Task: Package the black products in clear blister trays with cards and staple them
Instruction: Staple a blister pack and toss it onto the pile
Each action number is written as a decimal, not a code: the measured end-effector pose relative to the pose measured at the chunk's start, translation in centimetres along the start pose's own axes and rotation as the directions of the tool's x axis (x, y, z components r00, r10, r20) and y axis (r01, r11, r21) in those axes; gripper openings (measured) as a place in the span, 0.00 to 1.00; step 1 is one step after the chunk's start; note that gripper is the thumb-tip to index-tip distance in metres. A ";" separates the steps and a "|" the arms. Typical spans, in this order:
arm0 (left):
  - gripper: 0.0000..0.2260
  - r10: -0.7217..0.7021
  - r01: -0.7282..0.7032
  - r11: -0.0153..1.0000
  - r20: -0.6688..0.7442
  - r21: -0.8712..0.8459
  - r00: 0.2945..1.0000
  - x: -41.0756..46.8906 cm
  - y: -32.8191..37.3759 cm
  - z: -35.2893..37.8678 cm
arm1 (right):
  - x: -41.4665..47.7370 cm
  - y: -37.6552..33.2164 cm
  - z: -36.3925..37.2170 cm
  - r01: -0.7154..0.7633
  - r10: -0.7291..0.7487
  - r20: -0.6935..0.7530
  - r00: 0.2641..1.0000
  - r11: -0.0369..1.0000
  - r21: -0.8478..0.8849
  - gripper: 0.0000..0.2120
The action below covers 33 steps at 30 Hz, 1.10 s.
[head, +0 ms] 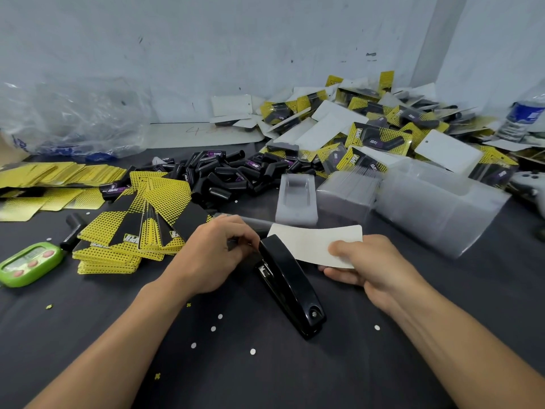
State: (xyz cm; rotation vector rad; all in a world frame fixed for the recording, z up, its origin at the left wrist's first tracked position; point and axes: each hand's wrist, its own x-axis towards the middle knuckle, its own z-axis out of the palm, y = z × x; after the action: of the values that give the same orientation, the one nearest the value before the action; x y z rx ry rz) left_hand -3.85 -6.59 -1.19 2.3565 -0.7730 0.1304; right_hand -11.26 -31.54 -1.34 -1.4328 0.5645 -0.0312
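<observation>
Finished packs (pixel 379 137) pile up; many black products (pixel 224 175) remain. The right hand (pixel 368 268) grips a pack (pixel 315 246) at the stapler (pixel 290 289); what the left hand (pixel 212 256) holds, I cannot tell.

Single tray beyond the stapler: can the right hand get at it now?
Probably yes, once freed. The right hand grips the card at the stapler; the tray lies just beyond the card, uncovered, with nothing in between.
</observation>
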 end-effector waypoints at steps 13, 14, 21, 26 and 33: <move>0.07 -0.009 0.012 0.999 -0.057 0.048 0.998 -0.4 0.7 0.3 | 0.4 1.2 1.8 0.021 -0.015 -0.125 0.992 0.999 0.044 0.11; 0.07 -0.003 0.007 0.999 -0.077 0.050 0.997 -0.4 0.8 0.3 | 0.4 1.3 1.9 0.023 -0.017 -0.124 0.992 0.999 0.043 0.11; 0.09 0.047 -0.040 0.998 -0.191 0.041 0.980 -0.8 1.3 0.2 | 0.2 0.6 1.8 -0.019 0.025 -0.035 0.999 0.985 0.170 0.10; 0.10 0.093 -0.072 0.993 -0.241 0.096 0.966 -1.1 1.2 -0.1 | 0.0 -0.5 0.8 -0.139 0.101 0.162 0.982 0.960 0.245 0.11; 0.09 0.169 -0.153 0.981 -0.143 0.120 0.975 -1.0 1.1 0.0 | 0.4 -0.9 0.5 -0.073 0.045 0.203 0.978 0.988 0.134 0.14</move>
State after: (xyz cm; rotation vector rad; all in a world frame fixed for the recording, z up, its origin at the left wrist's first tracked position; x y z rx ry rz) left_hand -5.29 -6.83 -0.84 2.3497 -0.9007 0.4276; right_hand -10.42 -31.40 -0.67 -1.2643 0.4305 0.1169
